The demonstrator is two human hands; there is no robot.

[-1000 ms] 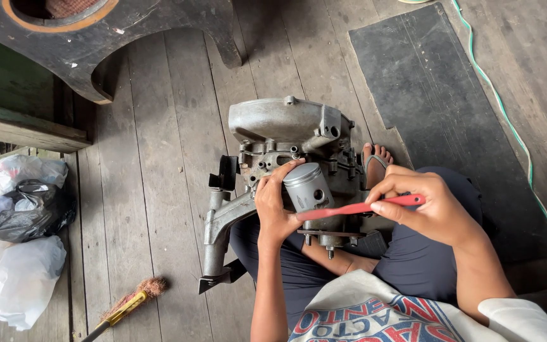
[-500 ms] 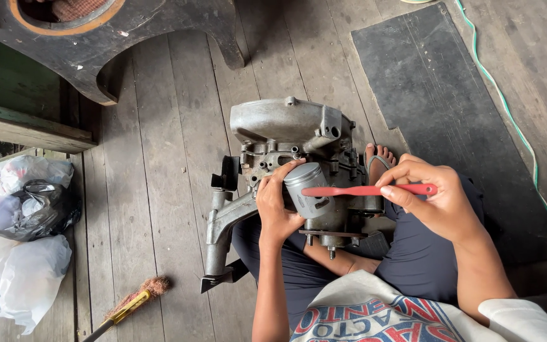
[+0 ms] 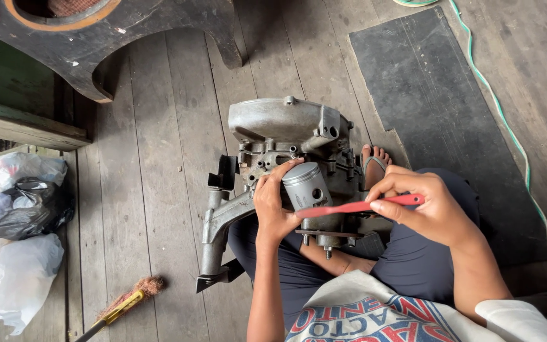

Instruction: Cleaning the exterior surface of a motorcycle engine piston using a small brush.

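At the far left, plastic bags (image 3: pixel 14 215) lie heaped on the plank floor (image 3: pixel 153 126), and a brush with a yellow handle (image 3: pixel 125 303) rests on the boards just right of them. Next comes the grey engine casing (image 3: pixel 273 120), standing on the floor against your knees, its long arm reaching down toward the brush. Your left hand (image 3: pixel 273 206) wraps its fingers around the left side of the silver piston (image 3: pixel 305 185), which stands upright on top of the casing. The red-handled tool (image 3: pixel 356 206) lies nearly level across the front of the piston; its tip seems to touch the piston's skirt, though your thumb hides the exact spot. Your right hand (image 3: pixel 432 206) pinches the tool's handle, fingers closed tight on it. Beyond the casing your sandalled foot (image 3: pixel 373 163) shows, beside a dark mat (image 3: pixel 425 95), and a green cord (image 3: pixel 508 133) runs along the right edge.
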